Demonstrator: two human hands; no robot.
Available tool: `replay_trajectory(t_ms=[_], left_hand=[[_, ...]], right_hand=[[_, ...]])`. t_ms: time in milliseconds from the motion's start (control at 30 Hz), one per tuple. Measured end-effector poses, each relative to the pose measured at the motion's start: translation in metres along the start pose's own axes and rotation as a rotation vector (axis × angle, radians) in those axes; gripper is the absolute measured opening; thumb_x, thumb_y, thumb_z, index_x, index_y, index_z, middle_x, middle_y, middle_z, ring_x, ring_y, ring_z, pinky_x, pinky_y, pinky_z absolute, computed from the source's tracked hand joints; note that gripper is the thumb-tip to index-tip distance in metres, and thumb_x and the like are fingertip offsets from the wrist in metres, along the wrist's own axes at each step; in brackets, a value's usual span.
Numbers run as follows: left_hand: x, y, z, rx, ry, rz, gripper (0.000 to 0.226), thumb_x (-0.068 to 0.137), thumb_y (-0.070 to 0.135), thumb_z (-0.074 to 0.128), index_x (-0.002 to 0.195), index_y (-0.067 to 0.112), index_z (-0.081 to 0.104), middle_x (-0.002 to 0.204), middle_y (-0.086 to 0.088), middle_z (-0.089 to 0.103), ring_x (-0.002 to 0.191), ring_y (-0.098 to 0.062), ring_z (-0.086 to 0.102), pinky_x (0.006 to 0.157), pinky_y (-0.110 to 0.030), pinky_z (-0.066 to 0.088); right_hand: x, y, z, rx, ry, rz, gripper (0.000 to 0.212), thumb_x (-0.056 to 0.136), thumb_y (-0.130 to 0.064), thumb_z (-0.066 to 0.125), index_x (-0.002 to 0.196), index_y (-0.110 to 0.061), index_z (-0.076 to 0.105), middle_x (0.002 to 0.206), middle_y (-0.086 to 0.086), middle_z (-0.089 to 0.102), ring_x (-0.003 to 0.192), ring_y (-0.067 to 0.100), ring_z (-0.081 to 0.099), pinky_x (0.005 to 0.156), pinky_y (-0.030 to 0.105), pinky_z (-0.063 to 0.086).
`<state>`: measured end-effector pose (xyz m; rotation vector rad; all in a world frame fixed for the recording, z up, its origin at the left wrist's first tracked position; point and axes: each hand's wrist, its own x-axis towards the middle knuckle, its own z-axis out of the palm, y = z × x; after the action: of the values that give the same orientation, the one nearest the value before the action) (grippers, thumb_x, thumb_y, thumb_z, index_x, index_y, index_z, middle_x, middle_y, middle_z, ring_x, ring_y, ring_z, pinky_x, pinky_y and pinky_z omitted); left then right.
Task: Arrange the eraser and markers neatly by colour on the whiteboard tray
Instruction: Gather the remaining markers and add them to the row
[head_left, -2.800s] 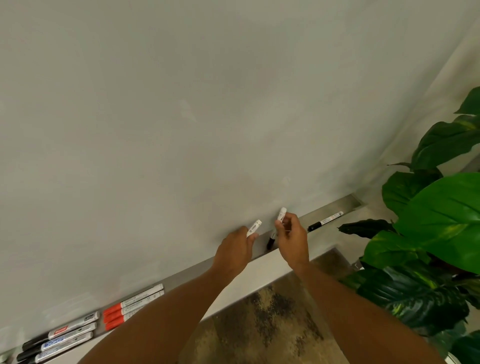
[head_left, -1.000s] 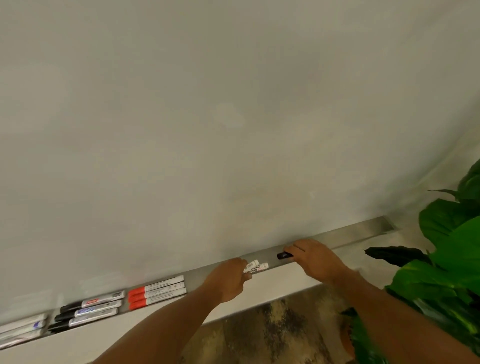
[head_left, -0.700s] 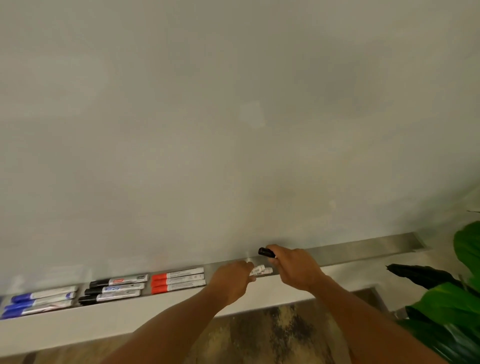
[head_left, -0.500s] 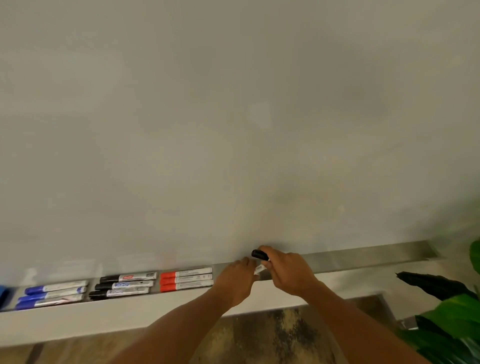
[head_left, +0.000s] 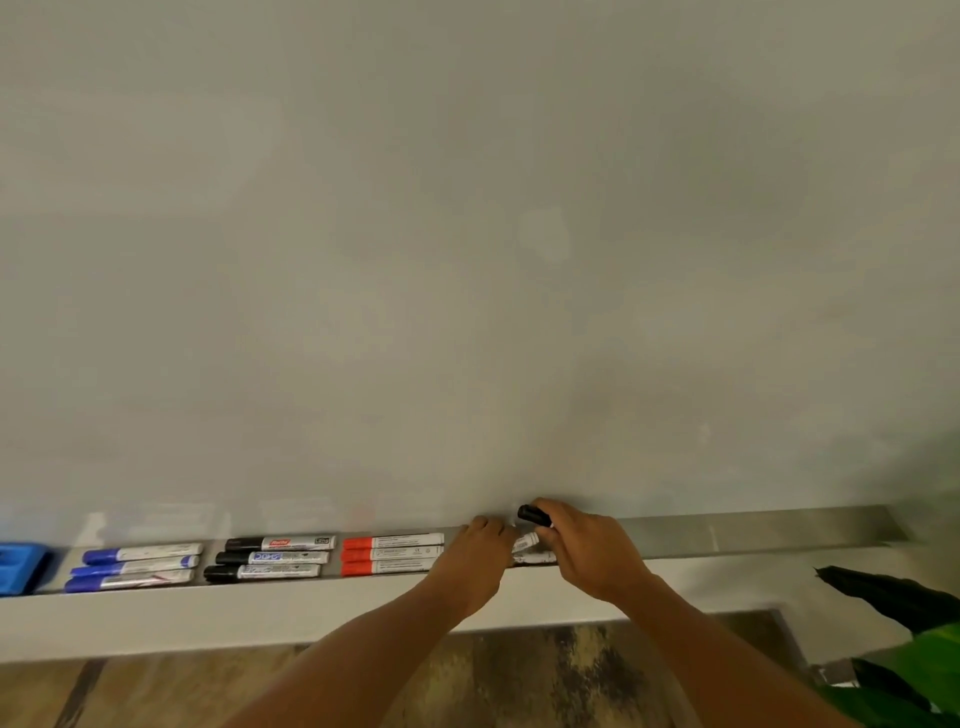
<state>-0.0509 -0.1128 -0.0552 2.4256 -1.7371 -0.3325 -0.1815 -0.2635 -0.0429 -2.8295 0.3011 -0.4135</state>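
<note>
On tray (head_left: 753, 538): blue eraser (head_left: 21, 566) far left, then blue markers (head_left: 135, 566), black markers (head_left: 270, 557), red markers (head_left: 392, 554).
Left hand (head_left: 480, 556): curled round two white-barrelled markers (head_left: 527, 551) over the tray.
Right hand (head_left: 589, 553): grips black-capped marker (head_left: 534, 515).

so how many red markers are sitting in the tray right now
3. The top red marker, middle red marker and bottom red marker lie stacked beside the black markers. The left hand may hide more.

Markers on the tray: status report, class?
Left hand gripping white-barrelled markers. Right hand gripping black-capped marker. Blue, black, red groups sorted. Nothing obstructing.
</note>
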Motion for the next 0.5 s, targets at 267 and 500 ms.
replay_trajectory(t_ms=[267, 500], left_hand=[[-0.007, -0.006, -0.020, 0.110, 0.001, -0.060, 0.038, 0.091, 0.009, 0.053, 0.127, 0.018, 0.046, 0.098, -0.008, 0.069, 0.078, -0.030, 0.067, 0.069, -0.039, 0.055], [-0.006, -0.004, -0.013, -0.056, 0.103, 0.035, 0.041, 0.082, 0.029, 0.050, 0.121, 0.017, 0.043, 0.115, -0.004, 0.058, 0.098, -0.024, 0.056, 0.084, -0.037, 0.051]], right_hand=[[-0.006, 0.002, 0.001, 0.114, -0.070, 0.003, 0.039, 0.095, -0.029, 0.042, 0.134, -0.022, 0.045, 0.125, -0.001, 0.056, 0.100, 0.010, 0.057, 0.085, 0.021, 0.052], [-0.021, 0.008, 0.005, 0.101, -0.067, 0.021, 0.045, 0.094, -0.020, 0.049, 0.139, -0.015, 0.042, 0.129, 0.006, 0.049, 0.102, 0.014, 0.058, 0.093, 0.014, 0.043]])
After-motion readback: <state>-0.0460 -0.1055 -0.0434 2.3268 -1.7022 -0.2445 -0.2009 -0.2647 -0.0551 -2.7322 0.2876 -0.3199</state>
